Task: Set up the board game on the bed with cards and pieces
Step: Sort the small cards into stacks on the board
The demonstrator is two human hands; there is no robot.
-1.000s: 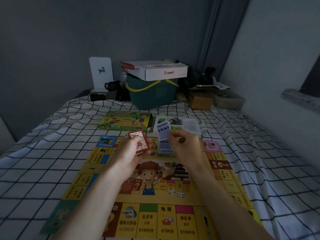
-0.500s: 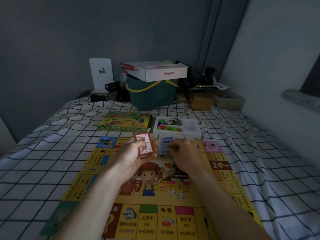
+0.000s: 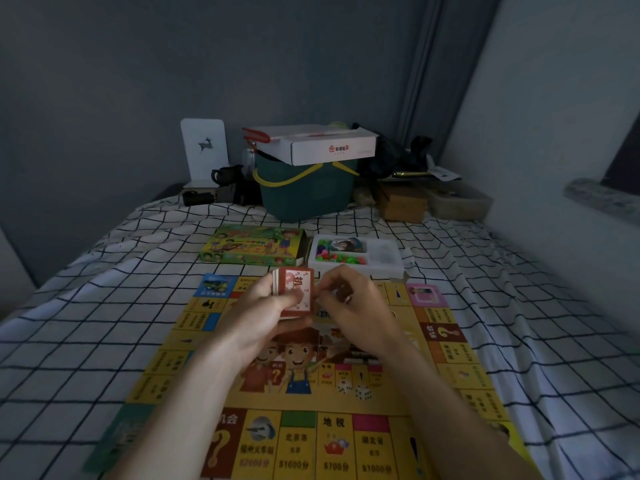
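The yellow game board (image 3: 453,355) lies flat on the checked bed sheet. Above its far half, my left hand (image 3: 263,313) grips a stack of red-backed cards (image 3: 298,289), held upright. My right hand (image 3: 356,310) is beside it with curled fingers, its fingertips pinching the stack's right edge. Two white dice (image 3: 363,393) rest on the middle of the board. Beyond the board stand the green game box (image 3: 252,245) and a white tray (image 3: 388,261) with coloured pieces. My right hand hides the blue card pile laid down earlier.
At the head of the bed stand a dark green basket (image 3: 306,192) under a white carton (image 3: 322,147), a brown box (image 3: 401,202) and a white stand (image 3: 204,150). A wall runs along the bed's right side.
My right hand laid a blue card down on the board's far part, then came back to the red stack. My left hand raised the stack slightly.
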